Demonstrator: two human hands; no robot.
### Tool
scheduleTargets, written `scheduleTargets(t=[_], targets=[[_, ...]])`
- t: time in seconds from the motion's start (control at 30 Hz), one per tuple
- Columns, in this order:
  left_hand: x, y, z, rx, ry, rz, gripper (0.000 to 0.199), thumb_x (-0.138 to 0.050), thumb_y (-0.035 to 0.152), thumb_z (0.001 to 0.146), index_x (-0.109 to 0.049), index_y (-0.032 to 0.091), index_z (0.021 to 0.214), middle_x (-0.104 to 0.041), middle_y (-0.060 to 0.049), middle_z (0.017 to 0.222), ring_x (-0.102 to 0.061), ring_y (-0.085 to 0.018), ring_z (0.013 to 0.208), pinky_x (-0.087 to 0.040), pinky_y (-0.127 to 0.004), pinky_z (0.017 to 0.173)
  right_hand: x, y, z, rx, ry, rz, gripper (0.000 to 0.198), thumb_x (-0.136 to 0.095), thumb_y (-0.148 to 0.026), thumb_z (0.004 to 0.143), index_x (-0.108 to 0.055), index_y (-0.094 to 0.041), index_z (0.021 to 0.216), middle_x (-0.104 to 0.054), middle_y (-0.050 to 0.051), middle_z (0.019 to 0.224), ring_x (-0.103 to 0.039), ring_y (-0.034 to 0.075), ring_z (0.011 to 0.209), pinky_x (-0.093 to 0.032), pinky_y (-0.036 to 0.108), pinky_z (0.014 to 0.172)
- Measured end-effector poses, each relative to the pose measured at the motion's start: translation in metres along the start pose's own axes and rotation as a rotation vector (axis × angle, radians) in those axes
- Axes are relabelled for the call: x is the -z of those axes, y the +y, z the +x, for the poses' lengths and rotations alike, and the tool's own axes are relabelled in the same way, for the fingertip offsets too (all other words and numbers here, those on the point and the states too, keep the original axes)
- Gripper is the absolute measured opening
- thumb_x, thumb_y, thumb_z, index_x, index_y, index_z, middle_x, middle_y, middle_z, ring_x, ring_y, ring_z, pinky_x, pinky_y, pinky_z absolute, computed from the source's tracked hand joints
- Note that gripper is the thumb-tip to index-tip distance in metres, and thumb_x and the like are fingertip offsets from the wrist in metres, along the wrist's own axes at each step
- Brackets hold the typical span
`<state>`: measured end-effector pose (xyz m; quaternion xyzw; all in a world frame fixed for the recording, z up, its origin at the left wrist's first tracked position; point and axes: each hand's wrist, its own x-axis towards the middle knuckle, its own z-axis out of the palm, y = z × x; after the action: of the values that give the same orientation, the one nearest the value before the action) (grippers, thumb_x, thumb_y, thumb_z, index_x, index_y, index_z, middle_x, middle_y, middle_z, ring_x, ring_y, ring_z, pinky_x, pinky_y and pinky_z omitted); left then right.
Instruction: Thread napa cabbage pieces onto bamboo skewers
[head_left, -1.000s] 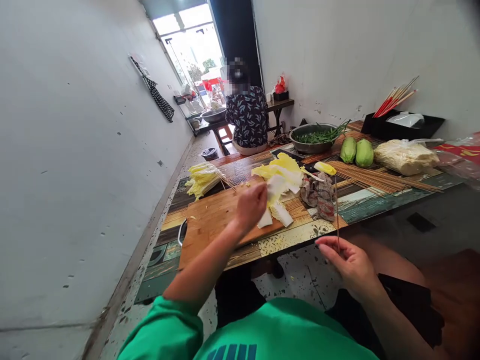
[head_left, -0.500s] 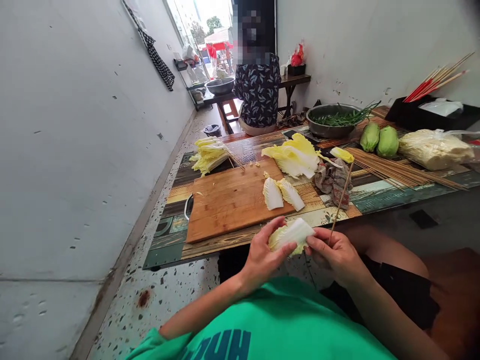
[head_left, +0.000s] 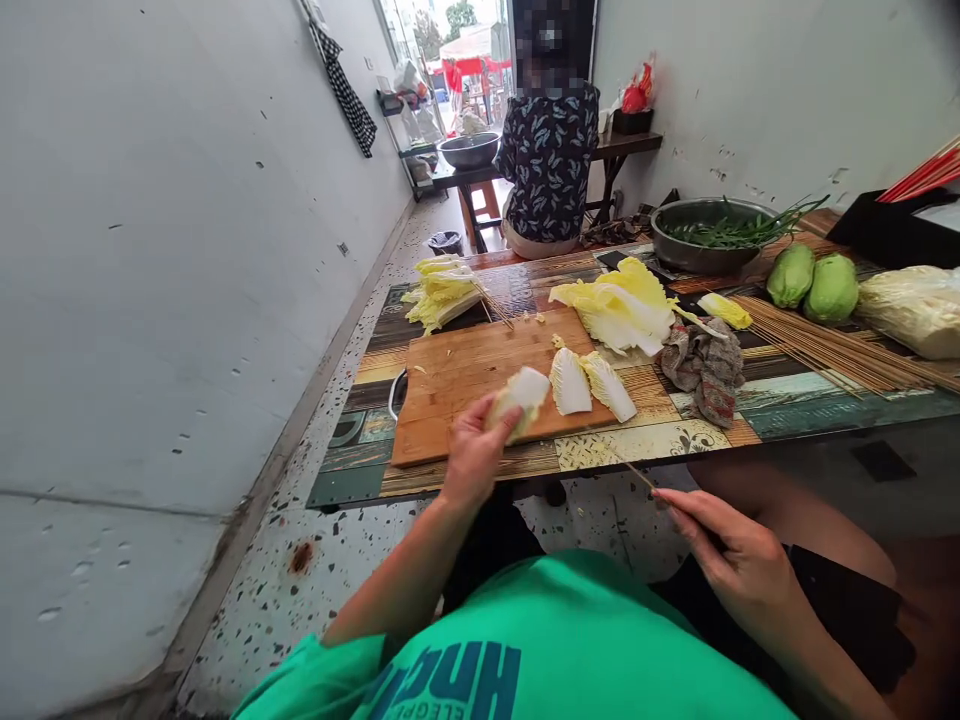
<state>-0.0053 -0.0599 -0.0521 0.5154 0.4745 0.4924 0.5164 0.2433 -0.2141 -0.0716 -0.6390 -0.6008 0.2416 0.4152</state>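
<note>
My left hand is closed around a cut piece of napa cabbage leaf, white at the rib and pale yellow at the edge, over the near part of a wooden cutting board. In my right hand a thin bamboo skewer is pinched, its far end pointing up and left toward the table edge. Two more cabbage pieces lie side by side at the board's right edge. Larger yellow cabbage leaves rest behind them.
Skewered cabbage lies behind the board. To the right are a crumpled cloth, bundled bamboo skewers, green chayotes, a bagged pale food and a metal bowl of greens. A person sits beyond the table.
My hands have moved apart. The left carried the cabbage piece leftward over the board; the right drew back, and its skewer swung from upright to slanting left. The view shifted slightly.
</note>
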Motion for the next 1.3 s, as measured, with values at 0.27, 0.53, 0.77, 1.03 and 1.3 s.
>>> scheduleTargets(t=[0.27, 0.53, 0.77, 1.03, 1.3], targets=[[0.030, -0.005, 0.059, -0.457, -0.033, 1.361, 0.036, -0.044, 0.017, 0.093, -0.071, 0.020, 0.116, -0.069, -0.015, 0.127, -0.056, -0.031, 0.127, -0.037, -0.055, 0.110, 0.020, 0.031, 0.021, -0.105, 0.190, -0.243, 0.040, -0.049, -0.045, 0.090, -0.070, -0.027, 0.119, -0.075, 0.005, 0.084, -0.069, 0.022, 0.067, -0.053, 0.033, 0.057], [0.007, 0.000, 0.053, -0.804, -0.386, 1.473, 0.061, -0.043, 0.008, 0.092, -0.046, 0.033, 0.148, -0.037, -0.006, 0.160, -0.029, -0.026, 0.150, -0.025, -0.050, 0.121, 0.095, 0.082, 0.126, -0.223, 0.389, -0.611, 0.031, -0.051, -0.025, 0.097, -0.065, -0.013, 0.121, -0.069, 0.016, 0.118, -0.066, 0.028, 0.106, -0.052, 0.047, 0.094], [-0.038, 0.011, 0.095, -1.044, -0.785, 1.391, 0.041, -0.045, 0.020, 0.099, -0.056, 0.028, 0.138, -0.049, -0.006, 0.152, -0.041, -0.020, 0.144, -0.030, -0.041, 0.120, 0.108, 0.109, 0.213, -0.264, 0.209, -0.793, 0.035, -0.063, -0.035, 0.095, -0.061, -0.017, 0.125, -0.063, 0.010, 0.125, -0.064, 0.023, 0.106, -0.055, 0.044, 0.089], [-0.020, 0.012, 0.110, -1.032, -0.669, 1.246, 0.035, -0.058, 0.026, 0.090, -0.067, 0.026, 0.125, -0.069, -0.009, 0.129, -0.062, -0.026, 0.123, -0.044, -0.045, 0.110, 0.136, 0.117, 0.233, -0.281, 0.088, -0.852, 0.033, -0.061, -0.036, 0.096, -0.061, -0.018, 0.124, -0.063, 0.009, 0.125, -0.065, 0.022, 0.105, -0.056, 0.044, 0.088], [-0.017, 0.014, 0.061, -0.278, -0.326, 0.433, 0.051, -0.065, 0.051, 0.084, -0.065, 0.016, 0.121, -0.076, -0.009, 0.102, -0.073, -0.022, 0.080, -0.062, -0.037, 0.073, 0.139, 0.102, 0.242, -0.194, 0.021, -0.905, 0.032, -0.061, -0.036, 0.096, -0.062, -0.018, 0.122, -0.064, 0.008, 0.124, -0.065, 0.022, 0.104, -0.055, 0.043, 0.089]])
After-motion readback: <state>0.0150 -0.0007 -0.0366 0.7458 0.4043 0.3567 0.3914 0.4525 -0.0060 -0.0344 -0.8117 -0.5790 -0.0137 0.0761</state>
